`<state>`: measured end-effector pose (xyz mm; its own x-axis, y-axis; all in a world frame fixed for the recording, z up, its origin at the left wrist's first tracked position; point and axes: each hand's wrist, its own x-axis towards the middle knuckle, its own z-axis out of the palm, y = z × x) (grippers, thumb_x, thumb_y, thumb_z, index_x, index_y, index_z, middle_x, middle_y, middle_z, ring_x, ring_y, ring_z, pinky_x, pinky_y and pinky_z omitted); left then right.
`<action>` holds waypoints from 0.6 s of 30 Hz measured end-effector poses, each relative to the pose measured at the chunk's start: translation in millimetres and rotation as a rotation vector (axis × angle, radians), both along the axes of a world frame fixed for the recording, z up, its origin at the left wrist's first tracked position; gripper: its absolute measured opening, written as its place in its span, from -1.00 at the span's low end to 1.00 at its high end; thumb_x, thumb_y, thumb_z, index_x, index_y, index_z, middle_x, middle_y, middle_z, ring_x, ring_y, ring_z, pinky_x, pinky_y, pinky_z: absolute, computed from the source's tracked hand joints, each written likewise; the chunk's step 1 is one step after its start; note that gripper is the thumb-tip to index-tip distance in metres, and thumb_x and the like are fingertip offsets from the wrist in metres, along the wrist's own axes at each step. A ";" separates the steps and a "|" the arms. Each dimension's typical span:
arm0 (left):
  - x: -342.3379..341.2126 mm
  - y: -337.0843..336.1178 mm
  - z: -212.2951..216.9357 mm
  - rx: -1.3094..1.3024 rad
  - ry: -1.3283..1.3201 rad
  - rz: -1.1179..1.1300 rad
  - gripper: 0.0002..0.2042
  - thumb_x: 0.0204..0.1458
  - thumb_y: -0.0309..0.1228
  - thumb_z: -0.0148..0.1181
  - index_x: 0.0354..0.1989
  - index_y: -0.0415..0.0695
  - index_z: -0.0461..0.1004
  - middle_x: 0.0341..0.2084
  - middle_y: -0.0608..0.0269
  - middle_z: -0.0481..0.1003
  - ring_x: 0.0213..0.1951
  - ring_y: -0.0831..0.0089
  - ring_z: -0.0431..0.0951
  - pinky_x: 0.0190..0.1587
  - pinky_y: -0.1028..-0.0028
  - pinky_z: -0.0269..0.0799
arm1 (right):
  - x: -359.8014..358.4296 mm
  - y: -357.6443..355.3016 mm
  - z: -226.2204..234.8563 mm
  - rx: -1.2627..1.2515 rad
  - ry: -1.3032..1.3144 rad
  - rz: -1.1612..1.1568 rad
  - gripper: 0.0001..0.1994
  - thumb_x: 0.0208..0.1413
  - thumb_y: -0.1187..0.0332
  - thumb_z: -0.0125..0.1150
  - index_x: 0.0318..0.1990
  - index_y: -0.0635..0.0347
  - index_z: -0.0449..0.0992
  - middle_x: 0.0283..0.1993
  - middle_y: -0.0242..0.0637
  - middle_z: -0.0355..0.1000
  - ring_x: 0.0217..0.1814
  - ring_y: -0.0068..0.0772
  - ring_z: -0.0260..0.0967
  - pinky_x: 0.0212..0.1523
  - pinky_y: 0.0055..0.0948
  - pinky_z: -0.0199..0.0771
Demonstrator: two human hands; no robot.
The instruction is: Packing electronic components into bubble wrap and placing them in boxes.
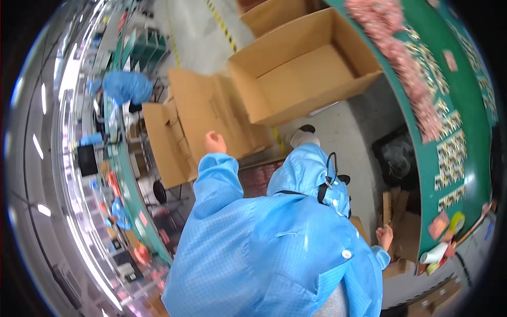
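My left hand is raised in front of me, its fingers curled into a loose fist with no object showing in them. Behind it in the picture is an opened cardboard box with its flaps sticking up; whether the hand touches the cardboard I cannot tell. Low at my right side, my right hand is also curled closed, and nothing shows in it. It is nearest to pieces of brown cardboard under the green bench. Both arms are in light blue work sleeves.
A large open cardboard box stands ahead. Along my right runs a green workbench bearing pink bubble-wrapped packs, rows of small metal parts and tape. A black bin sits beneath it. A person in blue is at the left benches.
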<state>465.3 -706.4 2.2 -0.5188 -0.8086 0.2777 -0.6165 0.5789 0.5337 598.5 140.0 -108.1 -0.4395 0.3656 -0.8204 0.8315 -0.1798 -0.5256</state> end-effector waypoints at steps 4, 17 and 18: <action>-58.0 -35.1 72.8 -0.412 -0.134 -0.126 -0.70 -0.07 -0.38 0.25 -0.15 -0.22 0.43 -0.19 0.05 0.49 -0.07 0.09 0.46 0.04 0.19 0.34 | -164.2 -125.5 98.2 -0.025 0.161 0.165 -0.73 0.26 0.19 0.09 -0.03 0.13 0.50 -0.44 -0.47 0.41 -0.39 -0.67 0.32 -0.31 -0.62 0.36; 92.0 -292.5 -27.3 0.493 -0.488 0.486 0.28 -0.43 0.14 0.52 0.40 -0.15 -0.24 0.24 -0.29 0.16 0.24 -0.20 0.20 0.25 0.05 0.19 | -314.3 -1026.5 243.3 -1.322 0.156 1.385 -0.61 0.23 0.40 0.10 0.18 0.23 0.24 -0.04 -0.28 0.38 0.00 -0.42 0.39 0.05 -0.41 0.41; 77.6 -289.6 -32.0 0.628 -0.475 0.501 0.24 -0.39 0.07 0.51 0.39 -0.19 -0.21 0.25 -0.30 0.13 0.24 -0.19 0.20 0.26 0.07 0.18 | -290.7 -1079.6 208.0 -1.042 0.278 1.467 -0.38 -0.04 0.21 0.36 0.11 0.35 0.26 0.00 -0.07 0.37 0.02 -0.23 0.41 0.07 -0.29 0.41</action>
